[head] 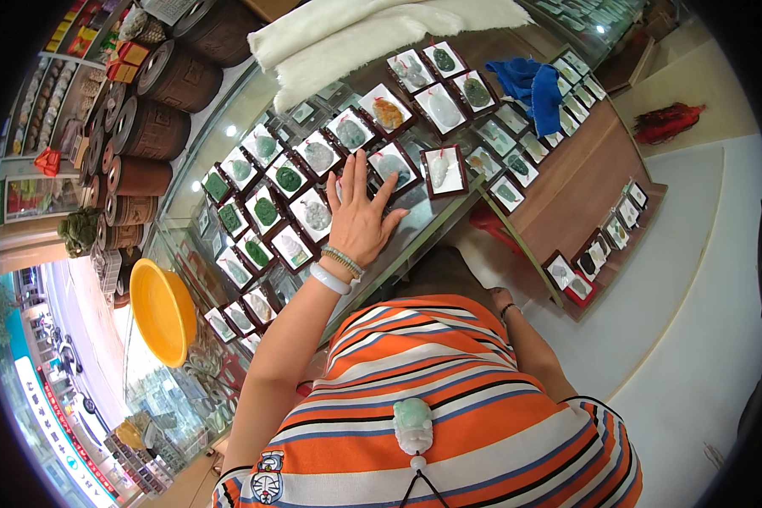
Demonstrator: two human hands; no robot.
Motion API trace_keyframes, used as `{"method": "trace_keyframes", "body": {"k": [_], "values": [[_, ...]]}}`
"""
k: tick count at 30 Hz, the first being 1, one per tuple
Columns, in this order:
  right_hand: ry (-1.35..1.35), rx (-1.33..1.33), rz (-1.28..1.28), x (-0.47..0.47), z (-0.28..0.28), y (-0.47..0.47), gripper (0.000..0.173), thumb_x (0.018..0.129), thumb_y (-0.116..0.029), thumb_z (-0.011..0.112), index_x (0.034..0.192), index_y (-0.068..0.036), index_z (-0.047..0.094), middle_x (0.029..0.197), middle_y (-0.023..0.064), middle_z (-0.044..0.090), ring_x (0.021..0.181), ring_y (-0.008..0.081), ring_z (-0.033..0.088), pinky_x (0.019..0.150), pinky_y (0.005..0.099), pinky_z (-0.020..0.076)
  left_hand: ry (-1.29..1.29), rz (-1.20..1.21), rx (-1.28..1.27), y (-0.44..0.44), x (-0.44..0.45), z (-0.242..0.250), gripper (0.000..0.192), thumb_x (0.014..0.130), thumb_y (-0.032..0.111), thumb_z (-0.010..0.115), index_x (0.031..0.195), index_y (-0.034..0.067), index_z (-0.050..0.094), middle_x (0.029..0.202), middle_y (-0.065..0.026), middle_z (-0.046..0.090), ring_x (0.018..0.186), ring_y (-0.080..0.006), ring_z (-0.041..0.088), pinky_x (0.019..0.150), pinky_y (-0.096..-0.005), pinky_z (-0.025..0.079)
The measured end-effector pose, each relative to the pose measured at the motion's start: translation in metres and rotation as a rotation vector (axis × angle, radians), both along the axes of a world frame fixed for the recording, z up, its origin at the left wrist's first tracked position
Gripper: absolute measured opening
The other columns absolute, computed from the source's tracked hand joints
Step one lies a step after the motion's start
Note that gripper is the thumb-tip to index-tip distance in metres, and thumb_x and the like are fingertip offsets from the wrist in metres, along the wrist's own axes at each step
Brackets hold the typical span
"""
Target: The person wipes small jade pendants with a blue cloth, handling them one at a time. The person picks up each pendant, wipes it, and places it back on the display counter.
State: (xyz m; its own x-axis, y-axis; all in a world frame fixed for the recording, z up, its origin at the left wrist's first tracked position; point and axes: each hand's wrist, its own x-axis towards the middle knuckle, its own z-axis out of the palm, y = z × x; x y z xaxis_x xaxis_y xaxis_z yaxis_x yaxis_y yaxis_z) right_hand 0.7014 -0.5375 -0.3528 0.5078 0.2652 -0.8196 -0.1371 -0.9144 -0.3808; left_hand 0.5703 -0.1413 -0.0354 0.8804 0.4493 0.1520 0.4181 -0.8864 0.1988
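Note:
My left hand (363, 219), with a pale bangle and beaded bracelets at the wrist, lies palm down with spread fingers over small boxes of carved stone pendants on a glass counter. Its fingers partly cover one box; beside the fingertips is a dark-framed box with a grey-green pendant (390, 166). To the right stands a box with a white carved pendant (444, 171); further back is one with an orange-brown pendant (387, 114). Boxes with dark green pendants (265, 211) stand to the left. My right hand (501, 297) hangs low beside my body, mostly hidden, its fingers not clearly seen.
White plush cloth (381, 38) lies along the counter's back. A blue cloth (533, 86) rests among pendants at the right. A yellow basin (159, 311) stands at the left, near brown drums (155, 130). More small boxes (560, 270) stand on the wooden surface (584, 184).

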Motion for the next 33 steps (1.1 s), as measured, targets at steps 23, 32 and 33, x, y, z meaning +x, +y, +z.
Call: {"method": "trace_keyframes", "body": {"k": [23, 32, 33], "values": [[0.058, 0.018, -0.128, -0.012, 0.000, -0.024, 0.032, 0.093, -0.030, 0.063, 0.083, -0.001, 0.070, 0.067, 0.0119, 0.067, 0.058, 0.0239, 0.063, 0.056, 0.0380, 0.0505, -0.013, -0.011, 0.033, 0.007, 0.010, 0.001, 0.056, 0.096, 0.050, 0.062, 0.142, 0.018, 0.059, 0.165, -0.0247, 0.020, 0.152, -0.0422, 0.020, 0.120, -0.0601, 0.013], [-0.009, 0.076, -0.003, -0.005, -0.024, 0.000, 0.038, 0.095, -0.031, 0.060, 0.110, 0.001, 0.074, 0.110, 0.0205, 0.074, 0.099, 0.0349, 0.069, 0.086, 0.0415, 0.0531, -0.024, -0.008, 0.016, 0.015, 0.019, 0.002, 0.054, 0.096, 0.049, 0.061, 0.139, 0.016, 0.060, 0.164, -0.0265, 0.020, 0.152, -0.0422, 0.019, 0.120, -0.0612, 0.012], [0.009, 0.090, 0.005, -0.004, -0.023, 0.001, 0.039, 0.095, -0.032, 0.060, 0.110, 0.001, 0.074, 0.110, 0.0209, 0.074, 0.099, 0.0353, 0.069, 0.086, 0.0415, 0.0531, -0.024, -0.002, 0.019, 0.017, 0.018, 0.001, 0.055, 0.096, 0.049, 0.061, 0.139, 0.015, 0.060, 0.164, -0.0276, 0.019, 0.153, -0.0422, 0.018, 0.120, -0.0616, 0.011]]}}
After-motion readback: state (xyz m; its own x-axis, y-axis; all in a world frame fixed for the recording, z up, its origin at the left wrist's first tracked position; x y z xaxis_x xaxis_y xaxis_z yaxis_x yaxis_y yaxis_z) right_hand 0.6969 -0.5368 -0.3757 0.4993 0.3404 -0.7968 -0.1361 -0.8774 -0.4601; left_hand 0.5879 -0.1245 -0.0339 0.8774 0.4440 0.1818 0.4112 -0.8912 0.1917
